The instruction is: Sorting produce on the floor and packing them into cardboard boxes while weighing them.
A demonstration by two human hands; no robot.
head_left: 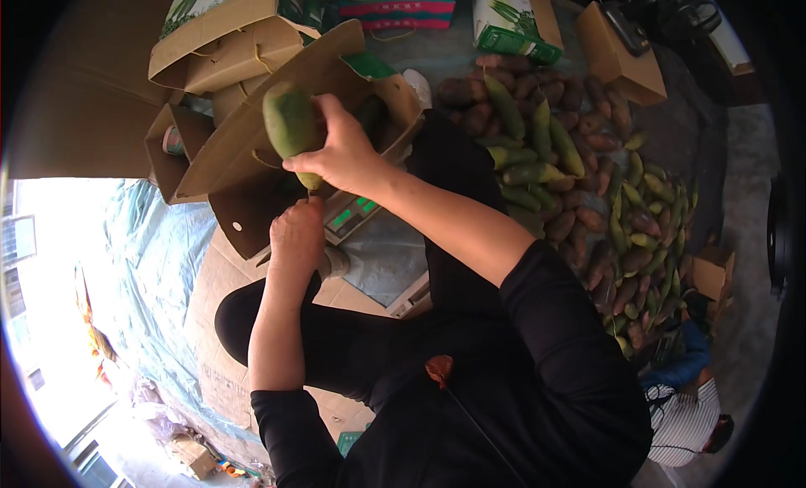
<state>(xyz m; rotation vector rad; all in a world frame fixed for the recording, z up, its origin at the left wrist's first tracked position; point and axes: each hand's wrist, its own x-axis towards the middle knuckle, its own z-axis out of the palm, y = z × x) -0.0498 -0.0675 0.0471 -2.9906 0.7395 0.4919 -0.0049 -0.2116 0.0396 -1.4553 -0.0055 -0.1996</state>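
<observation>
Your sleeves: black, nearest the camera.
Right hand: fingers wrapped around a green mango, held over the open carton.
Left hand: grip unclear, below the fruit.
Remaining: large mango pile at right, still unpacked.

Two hands, one held green fruit, one scale, and an uncountable fruit heap.

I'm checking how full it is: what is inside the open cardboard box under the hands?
Little shows inside the open cardboard box. The right hand holds a green fruit over its opening, the left hand sits below, and both cover the interior. A dark green shape shows at its rim.
</observation>
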